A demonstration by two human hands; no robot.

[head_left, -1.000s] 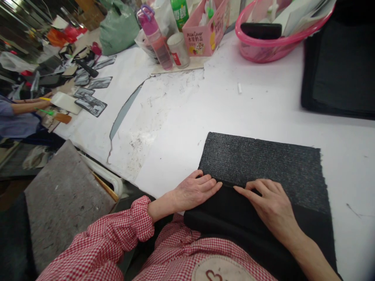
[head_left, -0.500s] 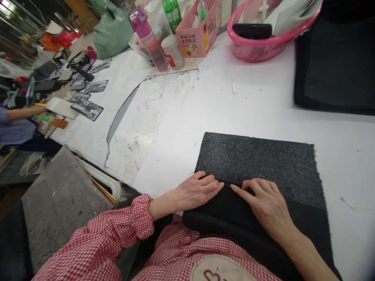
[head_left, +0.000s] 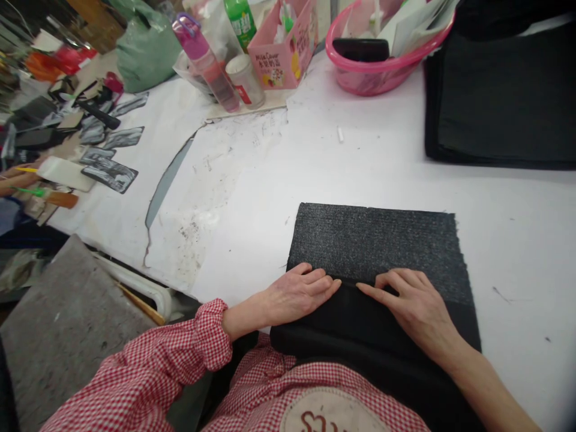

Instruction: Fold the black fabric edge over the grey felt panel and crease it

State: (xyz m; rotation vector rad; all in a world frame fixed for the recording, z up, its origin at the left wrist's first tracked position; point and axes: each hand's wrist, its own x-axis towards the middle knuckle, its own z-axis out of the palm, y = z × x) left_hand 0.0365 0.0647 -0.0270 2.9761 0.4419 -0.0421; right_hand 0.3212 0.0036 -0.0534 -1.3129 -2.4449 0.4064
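Observation:
A dark grey, coarse fabric panel (head_left: 375, 246) lies on the white table (head_left: 279, 180) in front of me. A smoother black fabric piece (head_left: 360, 327) overlaps its near edge and runs down toward my lap. My left hand (head_left: 299, 291) lies flat on the black piece's left part, fingers stretched out to the right. My right hand (head_left: 414, 306) presses flat beside it, fingers pointing left along the overlap. The fingertips of both hands nearly meet at the seam line. Neither hand holds anything.
A pile of black fabric (head_left: 504, 102) sits at the far right. At the back stand a pink basin (head_left: 382, 66), a pink carton (head_left: 281, 51), bottles (head_left: 207, 60) and a jar (head_left: 245, 81). Another person's hand (head_left: 15, 177) works among dark cut pieces (head_left: 110, 174) far left. A grey felt board (head_left: 63, 330) leans near left.
The view has swung right, so everything sits further left in the picture. Both hands stay flat on the black fabric at the overlap, barely shifted.

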